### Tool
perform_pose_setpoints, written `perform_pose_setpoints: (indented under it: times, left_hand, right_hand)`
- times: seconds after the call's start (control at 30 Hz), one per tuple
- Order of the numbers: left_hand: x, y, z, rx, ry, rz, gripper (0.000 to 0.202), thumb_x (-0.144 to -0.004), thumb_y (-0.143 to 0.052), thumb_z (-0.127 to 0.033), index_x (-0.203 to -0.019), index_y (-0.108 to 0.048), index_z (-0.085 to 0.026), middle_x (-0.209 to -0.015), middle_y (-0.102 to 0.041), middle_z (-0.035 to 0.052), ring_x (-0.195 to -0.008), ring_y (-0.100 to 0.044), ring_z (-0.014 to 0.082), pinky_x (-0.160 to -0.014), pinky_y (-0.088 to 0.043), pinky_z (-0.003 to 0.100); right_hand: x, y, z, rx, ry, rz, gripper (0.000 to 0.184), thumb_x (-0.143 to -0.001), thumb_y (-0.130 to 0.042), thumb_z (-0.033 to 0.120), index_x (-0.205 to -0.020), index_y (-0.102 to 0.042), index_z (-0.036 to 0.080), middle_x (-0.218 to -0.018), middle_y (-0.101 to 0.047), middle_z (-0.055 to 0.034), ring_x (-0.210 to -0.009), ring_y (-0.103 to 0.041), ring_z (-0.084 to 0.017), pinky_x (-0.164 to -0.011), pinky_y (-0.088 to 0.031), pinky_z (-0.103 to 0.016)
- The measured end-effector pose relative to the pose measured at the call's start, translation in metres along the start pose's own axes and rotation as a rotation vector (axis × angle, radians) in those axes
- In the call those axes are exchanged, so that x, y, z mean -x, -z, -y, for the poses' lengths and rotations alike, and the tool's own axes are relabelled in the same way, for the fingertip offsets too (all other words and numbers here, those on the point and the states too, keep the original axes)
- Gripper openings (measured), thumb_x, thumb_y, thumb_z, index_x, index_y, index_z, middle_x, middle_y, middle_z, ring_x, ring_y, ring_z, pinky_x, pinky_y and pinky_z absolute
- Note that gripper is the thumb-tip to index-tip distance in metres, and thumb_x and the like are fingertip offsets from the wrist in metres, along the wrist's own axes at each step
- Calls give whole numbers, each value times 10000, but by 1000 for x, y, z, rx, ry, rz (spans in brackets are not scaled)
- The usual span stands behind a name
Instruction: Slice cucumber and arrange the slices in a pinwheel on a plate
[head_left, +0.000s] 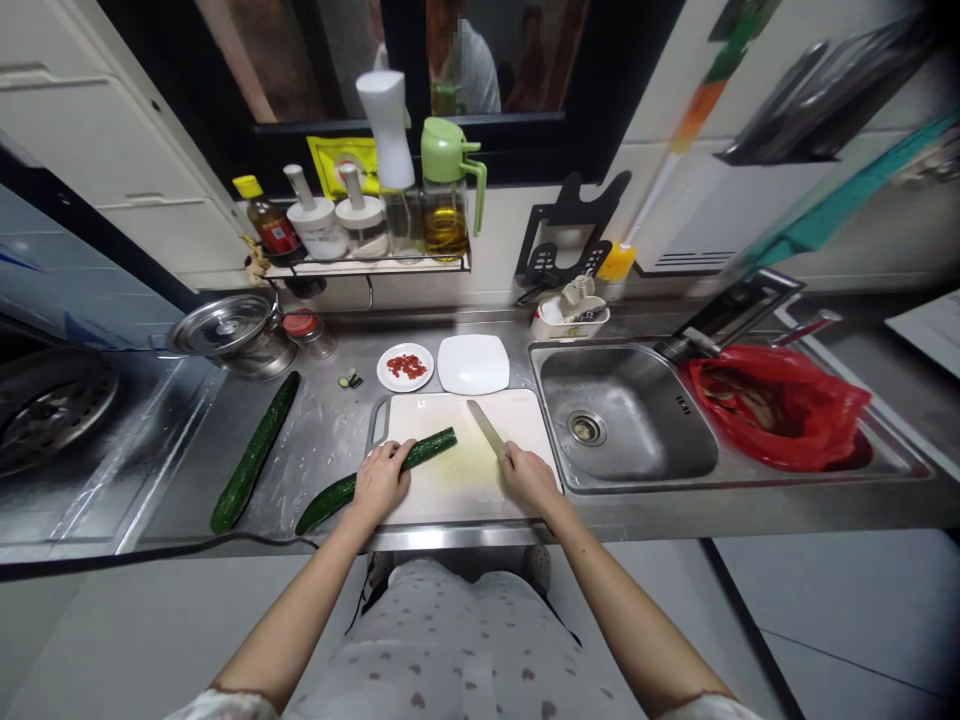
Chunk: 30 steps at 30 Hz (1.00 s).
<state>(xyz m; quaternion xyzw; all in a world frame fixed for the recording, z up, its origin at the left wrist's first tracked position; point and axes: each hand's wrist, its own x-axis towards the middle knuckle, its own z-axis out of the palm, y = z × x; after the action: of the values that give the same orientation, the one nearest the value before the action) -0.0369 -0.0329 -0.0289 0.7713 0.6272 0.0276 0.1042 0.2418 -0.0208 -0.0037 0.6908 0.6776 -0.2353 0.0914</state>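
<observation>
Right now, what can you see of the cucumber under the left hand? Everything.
The cucumber is long, dark green and slightly curved, with glossy, textured skin. It lies slantwise, its squared-off right end over the white cutting board, its left end out past the board over the counter. The left hand covers its middle, holding it from above. The knife is apart from it. Whether the left end touches the counter, I can't tell.

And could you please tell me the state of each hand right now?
Left hand: closed over the cucumber lying partly on the cutting board.
Right hand: closed, holding the knife.
</observation>
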Motion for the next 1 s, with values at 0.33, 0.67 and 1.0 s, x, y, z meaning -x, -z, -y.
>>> perform_pose_setpoints:
  times: [0.33,0.67,1.0]
  left_hand:
    - [3,-8,-3,26,45,-99,565,-824,-540,-332,-1376,-446,-258,-1217,-549,85,-1103,-493,260,-958,-372,387]
    - [6,-12,-1,78,3,-85,520,-855,-529,-331,-1367,-455,-283,-1172,-559,70,-1059,-518,234,-908,-407,355]
    - [1,-7,6,84,-38,-70,508,-870,-526,-338,-1371,-453,-294,-1078,-565,58,-1020,-518,218,-890,-419,333]
  right_hand:
    - [-1,5,6,16,3,40,325,-959,-278,307,-1149,-514,191,-1043,-668,-121,-944,-623,-220,-717,-368,-283]
    - [-2,5,7,23,17,41,306,-962,-285,298,-1132,-514,187,-1024,-672,-130,-932,-632,-220,-715,-373,-287]
    - [-7,0,4,13,20,27,314,-952,-298,317,-1113,-533,185,-987,-676,-115,-898,-637,-228,-690,-366,-282]
